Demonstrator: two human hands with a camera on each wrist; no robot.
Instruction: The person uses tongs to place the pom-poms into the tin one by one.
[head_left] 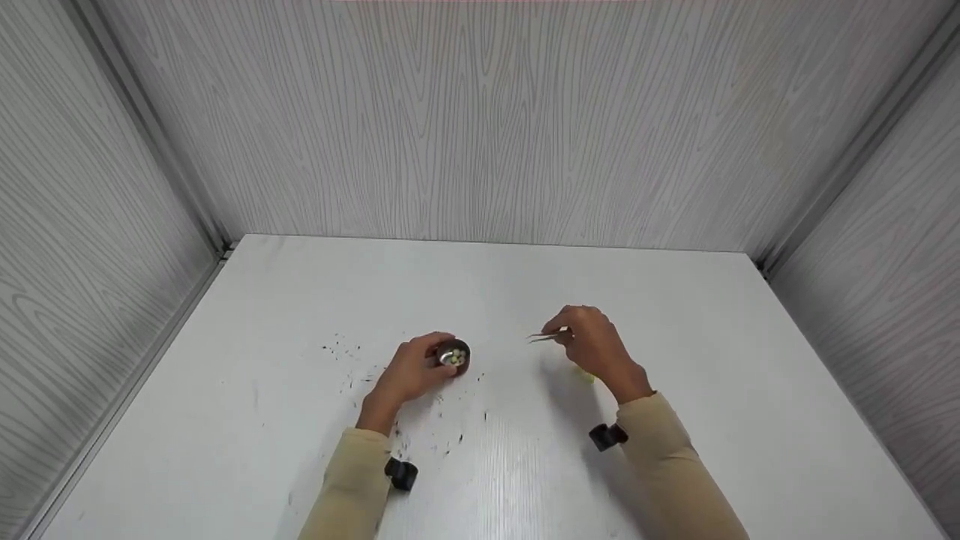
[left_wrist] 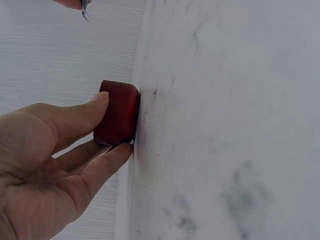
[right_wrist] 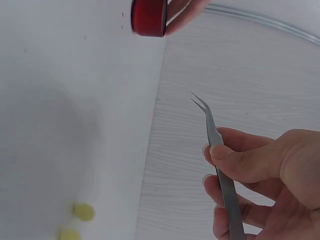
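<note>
My left hand (head_left: 411,369) grips a small dark red round cup (left_wrist: 118,114) between thumb and fingers, its base at the white tabletop. Inside the cup's opening (head_left: 445,358) lie several small pale greenish and whitish pieces (head_left: 457,358). To the right, my right hand (head_left: 592,341) pinches a pair of metal tweezers (right_wrist: 225,175) between thumb and index finger, above the table. The tweezers' fine bent tips (right_wrist: 200,101) point left toward the cup, slightly apart, with nothing between them. Small yellow pieces (right_wrist: 84,211) lie on the table, partly hidden behind the right hand in the head view.
Dark specks and smudges (head_left: 397,435) are scattered over the white tabletop (head_left: 300,285) around the left forearm. Grey wood-grain panels (head_left: 480,120) enclose the table at the back and both sides. Each sleeve has a black wrist device (head_left: 607,436) by it.
</note>
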